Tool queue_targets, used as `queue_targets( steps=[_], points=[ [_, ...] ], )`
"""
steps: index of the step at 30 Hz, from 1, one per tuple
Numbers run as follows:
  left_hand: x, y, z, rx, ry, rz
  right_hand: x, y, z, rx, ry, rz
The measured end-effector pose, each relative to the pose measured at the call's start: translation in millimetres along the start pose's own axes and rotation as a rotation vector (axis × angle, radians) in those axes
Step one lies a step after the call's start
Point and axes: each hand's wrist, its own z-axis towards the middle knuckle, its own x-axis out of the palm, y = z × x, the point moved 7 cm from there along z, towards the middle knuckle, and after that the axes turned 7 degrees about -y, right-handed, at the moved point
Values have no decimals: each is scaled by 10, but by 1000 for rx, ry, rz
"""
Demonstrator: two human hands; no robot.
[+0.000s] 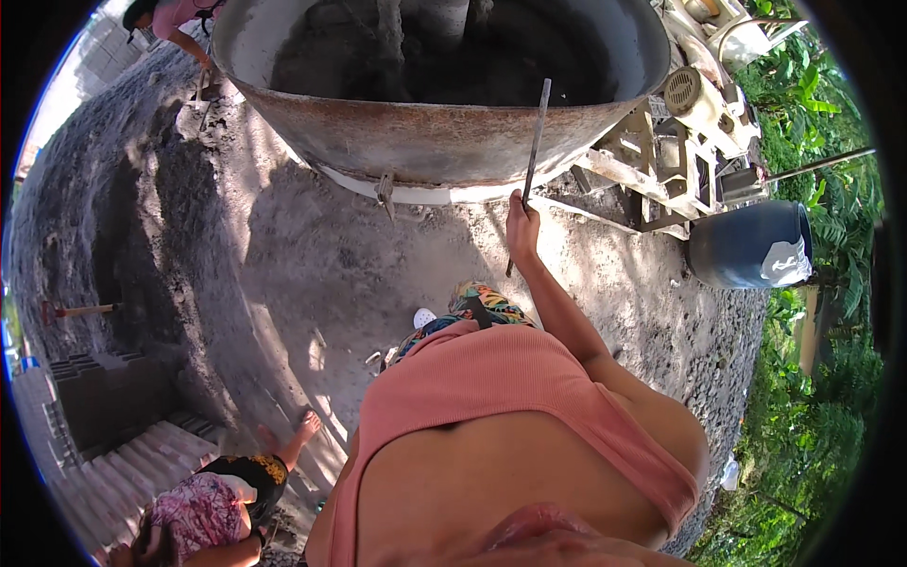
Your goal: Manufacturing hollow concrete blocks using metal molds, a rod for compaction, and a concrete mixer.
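Note:
My right hand (521, 230) is closed around a thin metal rod (539, 132). The rod stands slanted, its upper end in front of the rim of a big round mixing drum (453, 142) and its lower end just below my fist. I cannot tell whether the rod touches the drum. Rust stains mark the drum's outer wall, and dark grey material coats its inside around a central shaft. A small latch-like metal piece (385, 194) sticks out low on the wall. My left hand does not show.
Right of the drum are a beige motor (692, 93) on a metal frame (652, 189) and a blue barrel (751, 248). One person bends at the upper left, another person (203, 515) at the lower left, near grey blocks (123, 397). A wooden-handled tool (80, 310) lies at the left.

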Motion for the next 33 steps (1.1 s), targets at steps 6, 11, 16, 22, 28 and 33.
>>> queue_targets(
  steps=[6, 11, 16, 22, 28, 33],
  points=[
    [-35, -133, -301, -82, 14, 7, -12, -29, 115, -25, 69, 268],
    [-131, -762, -429, -75, 44, 96, -46, -411, 694, 195, 119, 87],
    [-230, -1498, -683, -87, 64, 183, -403, -178, 1106, 63, 306, -82],
    [-368, -2557, -911, -7, 59, 248, -1573, 87, 2250, 101, 132, -207],
    [-90, -4227, -640, 257, 46, 197, -2774, 685, 3199, -110, -162, -132],
    [444, -5595, -371, 428, 31, 63, -2502, 1147, 3340, 117, -130, 789]
  ],
)
